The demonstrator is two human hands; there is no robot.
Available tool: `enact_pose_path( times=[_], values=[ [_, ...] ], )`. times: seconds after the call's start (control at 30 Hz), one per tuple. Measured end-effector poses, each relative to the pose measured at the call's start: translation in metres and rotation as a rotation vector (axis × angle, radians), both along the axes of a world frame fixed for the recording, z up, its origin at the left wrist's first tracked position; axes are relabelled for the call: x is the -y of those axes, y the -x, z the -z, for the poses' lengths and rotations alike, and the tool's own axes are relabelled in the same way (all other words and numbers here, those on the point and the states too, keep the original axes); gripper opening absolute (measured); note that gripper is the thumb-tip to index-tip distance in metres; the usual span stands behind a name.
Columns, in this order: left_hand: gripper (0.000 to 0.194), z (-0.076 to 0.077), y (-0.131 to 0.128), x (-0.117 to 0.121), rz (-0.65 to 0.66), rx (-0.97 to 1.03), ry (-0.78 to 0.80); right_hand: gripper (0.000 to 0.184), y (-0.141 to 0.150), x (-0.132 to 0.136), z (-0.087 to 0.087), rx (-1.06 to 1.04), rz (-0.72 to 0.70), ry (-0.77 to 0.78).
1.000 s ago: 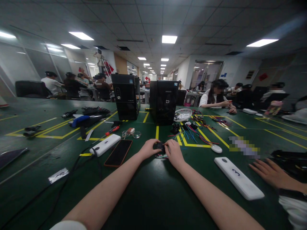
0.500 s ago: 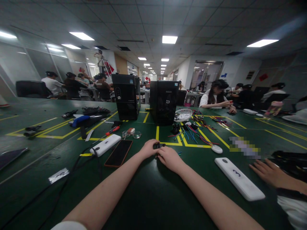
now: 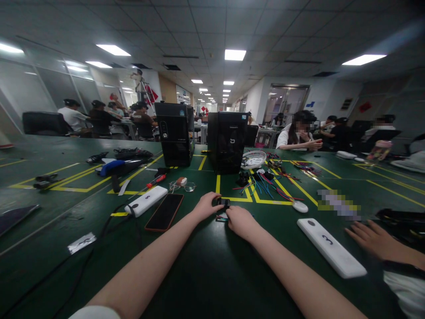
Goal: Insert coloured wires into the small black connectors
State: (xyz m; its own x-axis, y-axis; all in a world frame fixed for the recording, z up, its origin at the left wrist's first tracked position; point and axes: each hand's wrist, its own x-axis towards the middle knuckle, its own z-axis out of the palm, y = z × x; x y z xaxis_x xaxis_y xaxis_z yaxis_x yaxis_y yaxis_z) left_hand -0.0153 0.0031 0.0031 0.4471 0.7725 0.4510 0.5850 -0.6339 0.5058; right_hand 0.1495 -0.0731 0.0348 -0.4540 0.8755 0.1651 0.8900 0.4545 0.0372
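So, nearest to me on the green table (image 3: 212, 279) there's a chunky white bar (image 3: 331, 249) with a 3 on it, over on the right, and just beside it a neighbour's hand (image 3: 373, 241), palm down with the fingers a bit spread. Off left there's a shiny label (image 3: 81, 243) next to a black cable (image 3: 105, 226).

Right in the middle is the small black part (image 3: 224, 202), just this side of a yellow tape line (image 3: 236, 200). My left hand (image 3: 206, 206) has it by its left end, pinched between thumb and fingers. My right hand (image 3: 241, 220) sits at its near right corner, fingers curled in close together; can't tell if they're gripping anything. A few thin wires (image 3: 222, 218) lie on the table just in front of the part, between me and it.

Left of that: a phone (image 3: 165, 212) lying face up, another white bar (image 3: 146, 201) marked 8, then a pair of glasses (image 3: 189, 187) and a red screwdriver (image 3: 156, 180). Off to the right, a white oval thing (image 3: 299, 206) and a messy bunch of coloured wires (image 3: 264, 188).

Further back, a white basket (image 3: 255, 158) sits by the right one of two upright black computer towers (image 3: 229, 141), and a person (image 3: 294, 138) sits across the table on the right.
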Motion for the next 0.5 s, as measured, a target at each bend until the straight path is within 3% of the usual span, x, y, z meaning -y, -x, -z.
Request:
enact_pose_path(
  times=[0.27, 0.5],
  values=[
    [0.035, 0.001, 0.0, -0.001, -0.004, 0.023, 0.017, 0.021, -0.001, -0.001, 0.006, -0.01, -0.006, 0.005],
    [0.034, 0.004, 0.002, -0.006, -0.112, 0.032, 0.046, 0.018, -0.007, -0.011, -0.004, -0.139, 0.011, -0.01]
  ],
)
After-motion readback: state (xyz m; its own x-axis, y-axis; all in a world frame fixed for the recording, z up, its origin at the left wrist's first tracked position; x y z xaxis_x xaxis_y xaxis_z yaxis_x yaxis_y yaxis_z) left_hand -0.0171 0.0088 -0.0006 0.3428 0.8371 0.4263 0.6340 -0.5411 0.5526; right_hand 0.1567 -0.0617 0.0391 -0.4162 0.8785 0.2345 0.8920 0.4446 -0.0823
